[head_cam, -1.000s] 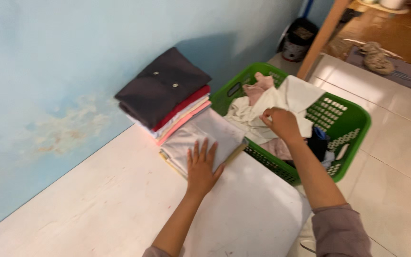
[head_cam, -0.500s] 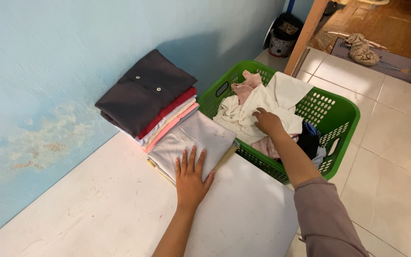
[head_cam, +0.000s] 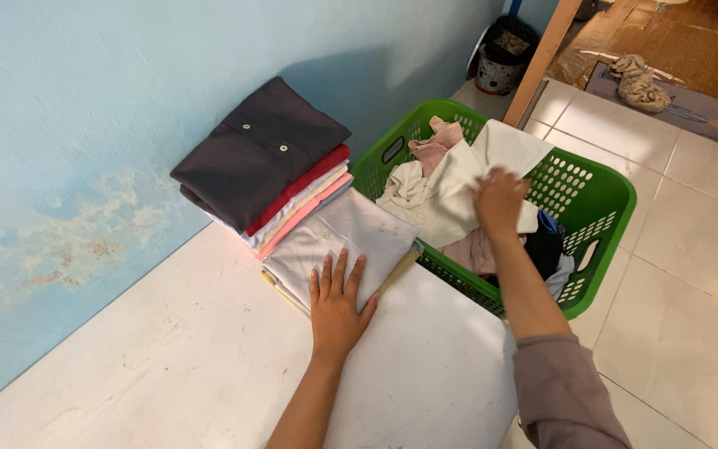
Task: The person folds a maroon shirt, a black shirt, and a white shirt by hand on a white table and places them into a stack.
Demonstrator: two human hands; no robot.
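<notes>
Head view, left hand (head_cam: pixel 338 303) spread flat on folded pale shirt (head_cam: pixel 342 245), right hand (head_cam: pixel 499 199) clutching cream cloth (head_cam: pixel 459 179) in green basket (head_cam: pixel 600 199), folded stack (head_cam: pixel 268 162) beside.

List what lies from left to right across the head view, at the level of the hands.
Stack of folded clothes → left hand flat on a folded pale garment → right hand gripping a cream cloth → green laundry basket.

We see a stack of folded clothes (head_cam: pixel 272 166) against the pale blue wall (head_cam: pixel 85 100) — a dark grey buttoned shirt on top, red and pink layers beneath. Beyond the tiled floor (head_cam: pixel 691 274), a dark bucket (head_cam: pixel 502 58) stands beside a wooden post (head_cam: pixel 542 58) — crumpled cloth (head_cam: pixel 640 81) lies farther off.
</notes>
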